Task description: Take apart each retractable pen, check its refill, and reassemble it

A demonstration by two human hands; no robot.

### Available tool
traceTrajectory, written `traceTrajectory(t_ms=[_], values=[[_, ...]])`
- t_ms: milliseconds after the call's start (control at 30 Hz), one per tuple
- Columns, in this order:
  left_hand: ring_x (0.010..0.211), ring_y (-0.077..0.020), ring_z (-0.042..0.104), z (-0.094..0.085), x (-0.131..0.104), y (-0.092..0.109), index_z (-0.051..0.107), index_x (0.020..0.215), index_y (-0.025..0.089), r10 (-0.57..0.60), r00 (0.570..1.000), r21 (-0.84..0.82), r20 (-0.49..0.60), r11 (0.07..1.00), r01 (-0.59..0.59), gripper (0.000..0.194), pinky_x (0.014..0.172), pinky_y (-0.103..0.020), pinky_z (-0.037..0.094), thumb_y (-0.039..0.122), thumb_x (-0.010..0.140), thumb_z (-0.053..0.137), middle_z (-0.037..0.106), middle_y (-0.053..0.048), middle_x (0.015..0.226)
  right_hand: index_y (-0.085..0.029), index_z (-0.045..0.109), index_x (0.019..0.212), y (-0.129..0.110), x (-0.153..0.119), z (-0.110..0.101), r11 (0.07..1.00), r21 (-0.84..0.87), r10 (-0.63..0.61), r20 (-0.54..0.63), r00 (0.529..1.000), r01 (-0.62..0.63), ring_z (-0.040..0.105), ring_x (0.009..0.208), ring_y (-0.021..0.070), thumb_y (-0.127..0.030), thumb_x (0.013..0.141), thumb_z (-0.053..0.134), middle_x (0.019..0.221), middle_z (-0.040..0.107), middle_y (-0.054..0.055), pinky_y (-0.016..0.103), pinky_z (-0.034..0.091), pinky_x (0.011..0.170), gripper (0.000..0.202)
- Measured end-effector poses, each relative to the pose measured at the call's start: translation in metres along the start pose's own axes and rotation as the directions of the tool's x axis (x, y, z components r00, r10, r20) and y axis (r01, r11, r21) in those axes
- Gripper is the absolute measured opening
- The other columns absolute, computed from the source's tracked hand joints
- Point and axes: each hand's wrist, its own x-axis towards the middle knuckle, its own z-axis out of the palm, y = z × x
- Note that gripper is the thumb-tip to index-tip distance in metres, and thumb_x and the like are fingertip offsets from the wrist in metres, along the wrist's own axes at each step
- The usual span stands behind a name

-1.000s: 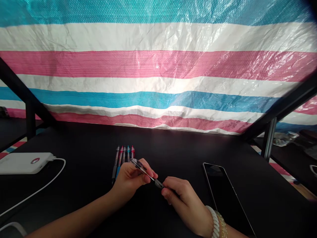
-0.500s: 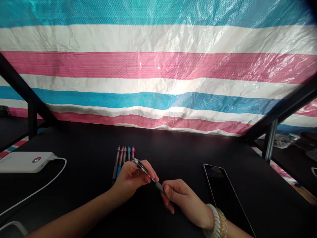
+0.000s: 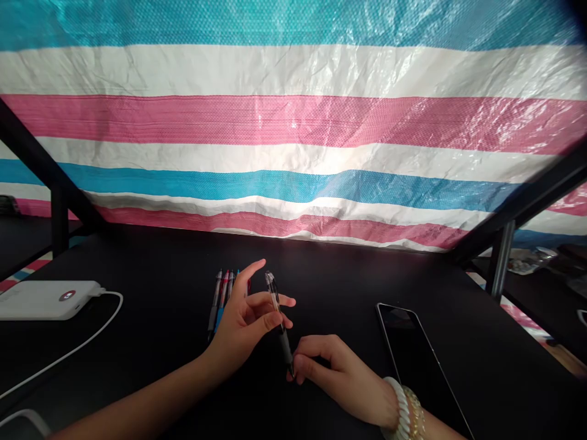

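A clear-barrelled pen [image 3: 284, 342] with a dark grip is held between my two hands, its clip end pointing up and away. My left hand [image 3: 250, 315] pinches the barrel between thumb and fingers, with the index finger raised off it. My right hand [image 3: 332, 373] has its fingers curled at the pen's lower tip, thumb against the fingertips. Behind my left hand several pens [image 3: 217, 299] lie side by side on the black table, with grey, red and blue parts; the hand partly covers them.
On the left lies a white power bank [image 3: 50, 299] with a white cable [image 3: 87, 345] plugged in. A dark-screened phone [image 3: 419, 360] rests beside my right wrist. Black metal bars [image 3: 499, 263] flank the table [image 3: 151, 263], and a striped plastic sheet [image 3: 293, 122] hangs behind it.
The pen has swung more upright, its clip end moving right. My left index finger has lifted and straightened away from the pen. My right hand has shifted slightly left.
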Motion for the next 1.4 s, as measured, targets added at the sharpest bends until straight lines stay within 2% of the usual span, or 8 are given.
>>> traceTrajectory(t_ms=[200, 333, 633, 933, 1267, 1400], values=[[0.076, -0.0180, 0.070, -0.005, 0.004, -0.001, 0.027, 0.137, 0.026, 0.010, 1.000, -0.001, -0.001, 1.000, -0.010, 0.066, 0.067, -0.030, 0.054, 0.023, 0.086, 0.069, 0.073, -0.009, 0.102, -0.014, 0.075, 0.078, -0.002, -0.001, 0.003, 0.997, -0.069, 0.019, 0.010, 1.000, -0.018, 0.064, 0.075, 0.0160, -0.029, 0.096, 0.052, 0.078, 0.069, 0.004, 0.026, 0.049, 0.073, 0.032], [0.072, -0.0172, 0.069, -0.006, 0.004, -0.002, 0.031, 0.133, 0.027, 0.005, 1.000, -0.029, -0.006, 1.000, -0.005, 0.062, 0.062, -0.027, 0.053, 0.021, 0.085, 0.070, 0.073, -0.005, 0.094, -0.014, 0.076, 0.081, 0.000, 0.000, 0.002, 0.999, -0.053, 0.011, 0.018, 1.000, -0.010, 0.065, 0.075, 0.0156, -0.027, 0.096, 0.052, 0.078, 0.070, 0.004, 0.025, 0.049, 0.073, 0.031], [0.071, -0.0179, 0.068, -0.010, 0.007, -0.001, 0.036, 0.128, 0.030, -0.022, 0.998, -0.045, -0.058, 0.999, 0.019, 0.056, 0.062, -0.028, 0.052, 0.022, 0.084, 0.070, 0.070, -0.001, 0.088, -0.016, 0.077, 0.081, -0.001, 0.000, 0.001, 0.994, -0.100, 0.051, 0.018, 0.999, -0.049, 0.064, 0.075, 0.0156, -0.025, 0.095, 0.052, 0.077, 0.070, 0.003, 0.025, 0.048, 0.074, 0.030], [0.073, -0.0167, 0.068, -0.012, 0.010, 0.003, 0.032, 0.144, 0.028, -0.020, 0.993, -0.014, -0.115, 1.000, 0.018, 0.071, 0.075, -0.033, 0.051, 0.026, 0.085, 0.070, 0.072, -0.004, 0.094, -0.016, 0.076, 0.081, 0.001, 0.000, 0.002, 0.994, -0.103, 0.025, 0.027, 0.999, -0.022, 0.064, 0.076, 0.0158, -0.026, 0.096, 0.050, 0.076, 0.069, 0.003, 0.026, 0.048, 0.073, 0.031], [0.068, -0.0146, 0.066, -0.014, 0.015, 0.005, 0.041, 0.134, 0.027, -0.106, 0.979, -0.108, -0.172, 0.990, 0.089, 0.062, 0.068, -0.028, 0.047, 0.025, 0.081, 0.073, 0.071, 0.000, 0.085, -0.016, 0.076, 0.081, -0.004, -0.001, 0.001, 0.994, -0.108, 0.037, 0.031, 0.999, -0.033, 0.064, 0.077, 0.0160, -0.026, 0.096, 0.050, 0.076, 0.069, 0.003, 0.026, 0.048, 0.074, 0.032], [0.069, -0.0142, 0.066, -0.016, 0.015, 0.005, 0.041, 0.136, 0.027, -0.121, 0.976, -0.095, -0.183, 0.990, 0.105, 0.063, 0.069, -0.028, 0.046, 0.027, 0.081, 0.073, 0.072, -0.003, 0.091, -0.016, 0.076, 0.081, -0.003, 0.000, 0.001, 0.994, -0.107, 0.030, 0.034, 0.999, -0.026, 0.064, 0.077, 0.0157, -0.026, 0.097, 0.050, 0.077, 0.069, 0.003, 0.025, 0.048, 0.074, 0.032]])
